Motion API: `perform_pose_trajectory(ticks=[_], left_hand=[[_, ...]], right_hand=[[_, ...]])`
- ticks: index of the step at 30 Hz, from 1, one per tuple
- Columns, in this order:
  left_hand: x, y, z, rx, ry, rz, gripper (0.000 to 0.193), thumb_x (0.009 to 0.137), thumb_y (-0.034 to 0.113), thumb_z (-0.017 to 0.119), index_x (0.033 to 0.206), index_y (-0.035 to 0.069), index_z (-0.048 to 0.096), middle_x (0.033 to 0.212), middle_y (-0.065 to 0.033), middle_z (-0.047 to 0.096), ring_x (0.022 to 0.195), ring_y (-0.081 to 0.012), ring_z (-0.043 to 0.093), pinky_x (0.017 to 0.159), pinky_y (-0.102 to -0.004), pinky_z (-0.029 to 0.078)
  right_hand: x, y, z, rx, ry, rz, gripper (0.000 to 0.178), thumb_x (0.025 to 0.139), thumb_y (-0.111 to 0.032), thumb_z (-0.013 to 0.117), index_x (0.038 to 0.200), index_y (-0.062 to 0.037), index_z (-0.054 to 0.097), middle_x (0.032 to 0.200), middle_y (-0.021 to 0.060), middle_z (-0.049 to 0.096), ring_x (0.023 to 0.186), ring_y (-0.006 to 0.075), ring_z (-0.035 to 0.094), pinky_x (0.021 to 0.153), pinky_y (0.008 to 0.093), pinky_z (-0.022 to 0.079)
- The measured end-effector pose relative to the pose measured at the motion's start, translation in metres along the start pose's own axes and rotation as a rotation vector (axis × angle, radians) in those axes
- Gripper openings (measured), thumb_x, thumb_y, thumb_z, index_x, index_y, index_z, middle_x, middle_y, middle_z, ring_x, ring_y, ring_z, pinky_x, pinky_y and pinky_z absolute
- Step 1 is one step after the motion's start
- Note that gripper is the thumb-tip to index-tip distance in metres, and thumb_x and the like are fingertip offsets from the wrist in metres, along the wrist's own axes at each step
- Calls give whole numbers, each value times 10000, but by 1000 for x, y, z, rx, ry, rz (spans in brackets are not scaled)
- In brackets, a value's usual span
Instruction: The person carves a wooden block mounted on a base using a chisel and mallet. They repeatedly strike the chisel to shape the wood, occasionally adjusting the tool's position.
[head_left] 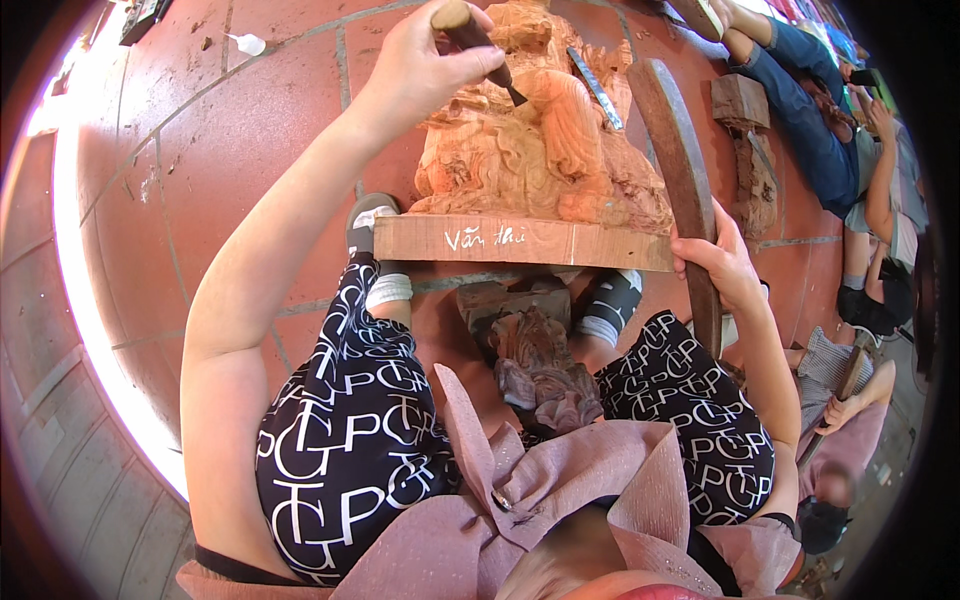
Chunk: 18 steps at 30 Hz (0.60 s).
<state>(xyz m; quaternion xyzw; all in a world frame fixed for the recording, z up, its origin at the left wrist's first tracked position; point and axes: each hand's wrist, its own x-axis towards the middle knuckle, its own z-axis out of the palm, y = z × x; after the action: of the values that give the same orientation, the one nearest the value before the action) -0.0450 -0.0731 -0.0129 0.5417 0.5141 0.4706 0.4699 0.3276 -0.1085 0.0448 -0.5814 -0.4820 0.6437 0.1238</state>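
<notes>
A large orange-brown wood carving (pixel 500 160) with deep folds and swirls lies before me, its flat pale base (pixel 410 240) facing me with white handwriting on it. My left hand (pixel 420 75) grips a wood chisel (pixel 472 36) by its brown wooden handle, the dark blade slanting down to the right over the carving's upper part. Whether the tip touches the wood I cannot tell. To the right of the carving, my right hand (pixel 724 262) is closed around a long, slightly curved wooden club (pixel 678 150), held upright. A narrow blue-grey flat tool (pixel 596 90) rests on the carving.
A darker carved wood piece (pixel 545 365) sits between my feet. Rough wood blocks (pixel 740 102) stand at the right, with seated people (pixel 800 100) beyond them. A small white bottle (pixel 247 44) lies on the red tiled floor (pixel 230 130) at the far left, among scattered chips.
</notes>
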Motion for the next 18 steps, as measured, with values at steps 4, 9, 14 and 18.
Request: perform_pose_trajectory(ticks=[4,9,14,18], left_hand=[[-11,9,2,-62,-237,-49,229,845,-19,645,1061,39,597,1125,-90,681,1050,-167,673,917,-279,538],[-25,-7,4,-182,-353,59,241,773,-111,583,957,44,594,1171,-105,674,1188,-189,611,993,-333,510],[-14,-10,-13,-403,-208,-87,271,764,-132,579,956,59,562,1147,-121,674,1206,-223,616,1001,-350,530],[15,-28,-22,-590,-112,-204,274,787,-111,636,998,57,590,1007,-100,682,995,-215,665,836,-321,561]], right_hand=[[-2,-4,1,3,13,20,456,806,-37,675,1230,10,513,855,64,613,644,125,591,576,272,486],[-1,-4,2,13,5,22,416,807,-36,675,1188,-4,510,845,55,599,635,121,588,567,275,494],[-1,-7,4,-7,16,29,398,808,-45,678,1167,-12,510,828,46,590,627,119,588,560,274,496],[0,-9,4,-27,1,29,389,809,-51,679,1161,-16,517,828,43,592,625,115,588,561,274,498]])
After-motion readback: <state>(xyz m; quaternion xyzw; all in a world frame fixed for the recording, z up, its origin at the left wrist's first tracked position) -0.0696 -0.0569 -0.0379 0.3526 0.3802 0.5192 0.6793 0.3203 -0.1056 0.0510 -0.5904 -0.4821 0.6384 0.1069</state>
